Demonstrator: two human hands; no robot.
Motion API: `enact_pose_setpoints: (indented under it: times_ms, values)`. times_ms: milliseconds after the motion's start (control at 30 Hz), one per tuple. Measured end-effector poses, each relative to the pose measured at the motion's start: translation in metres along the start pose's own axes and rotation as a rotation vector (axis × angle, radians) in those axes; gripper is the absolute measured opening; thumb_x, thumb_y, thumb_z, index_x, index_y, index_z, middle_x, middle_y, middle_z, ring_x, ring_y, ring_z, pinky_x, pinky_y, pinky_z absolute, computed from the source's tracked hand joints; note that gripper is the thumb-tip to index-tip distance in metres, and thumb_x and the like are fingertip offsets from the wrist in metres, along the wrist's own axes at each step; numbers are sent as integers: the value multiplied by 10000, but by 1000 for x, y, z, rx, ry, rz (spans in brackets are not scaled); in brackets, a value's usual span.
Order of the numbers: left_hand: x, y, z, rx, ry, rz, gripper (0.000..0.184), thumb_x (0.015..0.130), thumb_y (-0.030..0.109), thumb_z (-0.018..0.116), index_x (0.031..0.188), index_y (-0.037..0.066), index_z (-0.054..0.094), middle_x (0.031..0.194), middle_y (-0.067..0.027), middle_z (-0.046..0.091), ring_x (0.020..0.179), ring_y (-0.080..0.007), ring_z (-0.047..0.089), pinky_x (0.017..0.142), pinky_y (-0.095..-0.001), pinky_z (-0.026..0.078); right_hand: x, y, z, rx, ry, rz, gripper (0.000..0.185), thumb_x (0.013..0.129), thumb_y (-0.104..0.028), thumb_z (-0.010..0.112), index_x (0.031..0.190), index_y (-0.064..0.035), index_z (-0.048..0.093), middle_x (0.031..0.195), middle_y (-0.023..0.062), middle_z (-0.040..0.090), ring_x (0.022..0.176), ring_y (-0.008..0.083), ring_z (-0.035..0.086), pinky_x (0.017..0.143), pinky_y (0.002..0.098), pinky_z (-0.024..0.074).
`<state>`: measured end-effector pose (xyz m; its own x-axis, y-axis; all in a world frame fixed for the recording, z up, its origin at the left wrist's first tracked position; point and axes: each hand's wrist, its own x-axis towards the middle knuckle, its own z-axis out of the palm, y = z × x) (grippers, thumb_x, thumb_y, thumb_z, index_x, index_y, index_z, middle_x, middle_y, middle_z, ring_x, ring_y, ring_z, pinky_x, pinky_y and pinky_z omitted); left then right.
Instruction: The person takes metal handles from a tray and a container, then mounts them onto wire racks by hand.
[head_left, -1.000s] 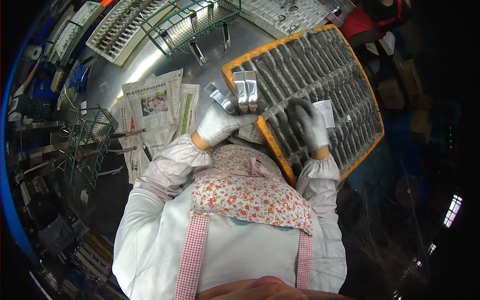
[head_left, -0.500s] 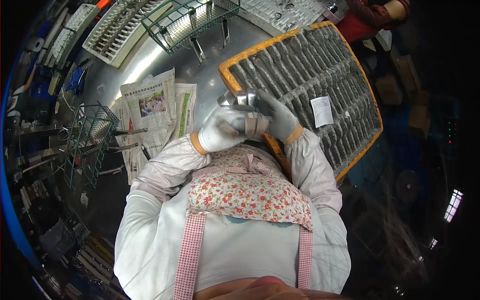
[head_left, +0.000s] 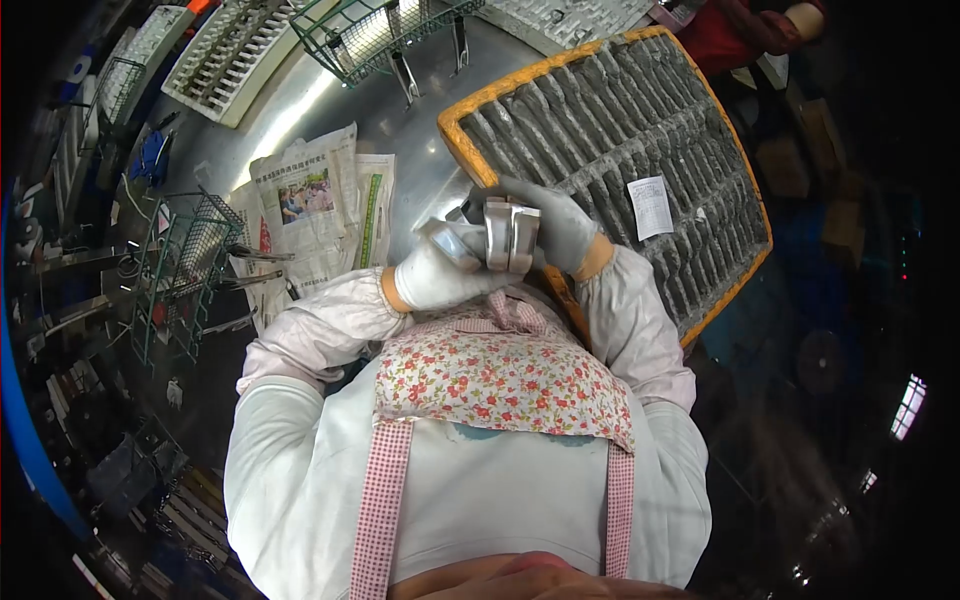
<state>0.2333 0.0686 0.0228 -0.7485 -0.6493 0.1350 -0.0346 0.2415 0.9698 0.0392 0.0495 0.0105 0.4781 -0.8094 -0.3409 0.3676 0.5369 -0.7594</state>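
Shiny curved metal pieces are held between my two gloved hands in front of the apron. My left hand, in a pale glove, is closed around them from the left and below. From the right, my right hand wraps its grey-smudged fingers round their upper side. Just beyond my right hand lies a dark slotted tray with an orange rim. A small white paper slip rests on the tray's slots.
Newspaper sheets lie left of my hands. A green wire basket stands at the top, beside a white slotted tray. Another green wire rack is at the left. A person's red sleeve shows at the top right.
My right hand has left the slotted tray and come to the metal pieces by my left hand. The pieces, upright at first, are now turned and lower. The person at top right has moved.
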Motion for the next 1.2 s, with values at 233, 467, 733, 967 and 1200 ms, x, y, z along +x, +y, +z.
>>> enact_pose_setpoints:
  times_ms: [233, 467, 733, 967, 1200]
  values:
    - [-4, 1, -2, 23, 243, -140, 296, 776, 62, 728, 1057, 39, 639, 1014, -44, 660, 894, -132, 633, 782, -252, 525, -26, -30, 29, -278, 28, -543, 705, 783, -136, 722, 1363, 41, 363, 1343, 169, 478, 1209, 234, 491, 995, 296, 431]
    - [0, -5, 3, 311, 245, 83, 345, 802, 99, 712, 1120, 34, 596, 1062, -81, 642, 927, -188, 638, 802, -292, 515, -27, -28, 58, -631, 149, -210, 411, 714, -152, 767, 1080, -4, 655, 910, 104, 702, 802, 143, 665, 718, 272, 524]
    - [-11, -19, 6, -62, 245, -127, 360, 782, 99, 746, 1090, 55, 567, 952, -25, 648, 855, -92, 625, 749, -248, 519, -4, -12, 36, -400, -34, -388, 455, 943, -301, 545, 1219, 60, 539, 1180, 186, 615, 1028, 207, 615, 887, 296, 473]
    - [-13, -19, 1, 179, 210, 18, 222, 802, 63, 711, 1011, 51, 637, 979, -48, 660, 885, -149, 635, 746, -262, 519, 0, -5, 8, -19, 204, -151, 696, 941, -520, 448, 1338, 49, 394, 1270, 187, 526, 1198, 254, 499, 1010, 365, 395]
    - [13, 13, -9, 614, -330, 494, 318, 746, 164, 566, 1054, 121, 636, 1079, -74, 625, 1010, -249, 605, 842, -353, 509, 4, 11, 14, 159, -276, 93, 390, 947, -272, 504, 1207, 15, 549, 1131, 121, 620, 1020, 187, 597, 920, 323, 462]
